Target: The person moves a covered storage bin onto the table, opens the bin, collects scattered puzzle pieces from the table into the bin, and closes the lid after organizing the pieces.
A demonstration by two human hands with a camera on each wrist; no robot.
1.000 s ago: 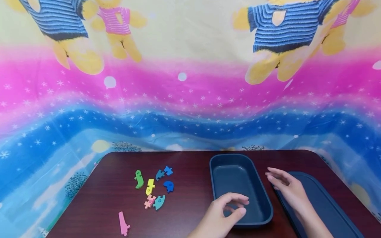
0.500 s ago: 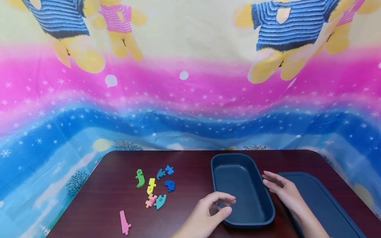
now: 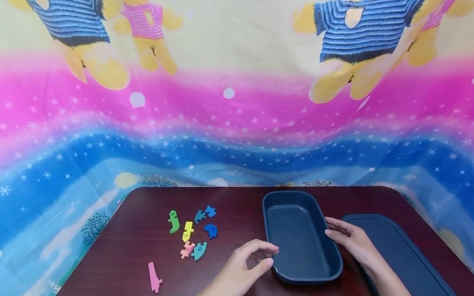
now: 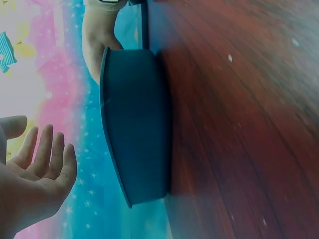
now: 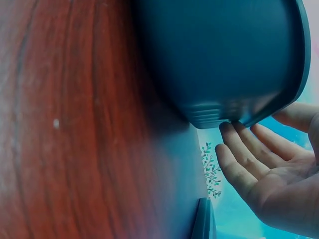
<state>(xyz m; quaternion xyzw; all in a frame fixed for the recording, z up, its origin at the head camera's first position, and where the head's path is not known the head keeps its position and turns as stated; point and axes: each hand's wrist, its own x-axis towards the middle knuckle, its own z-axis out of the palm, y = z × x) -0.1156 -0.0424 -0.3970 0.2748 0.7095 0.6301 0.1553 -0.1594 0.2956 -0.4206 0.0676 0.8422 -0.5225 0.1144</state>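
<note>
A dark blue rectangular plastic box (image 3: 296, 242) stands upright on the table with nothing inside. My right hand (image 3: 358, 243) is at its right side, fingertips right at the outer wall below the rim. In the right wrist view, the fingers (image 5: 249, 154) reach out nearly straight to the box wall (image 5: 224, 59). My left hand (image 3: 240, 263) hovers by the box's near left side, thumb and fingers loosely bent with nothing between them. The left wrist view shows a gap between that hand (image 4: 40, 181) and the box's side (image 4: 137, 124).
On the left of the table (image 3: 122, 246) lie several coloured puzzle pieces, among them a green (image 3: 173, 222), a yellow (image 3: 187, 231), a teal (image 3: 199, 250) and a long pink piece (image 3: 154, 277). A dark blue lid (image 3: 396, 246) lies flat right of the box. A printed cloth (image 3: 229, 123) hangs behind.
My left hand has moved left, from over the box to beside its near left side. My right hand has come left and down to the box's right wall. The puzzle pieces stay put.
</note>
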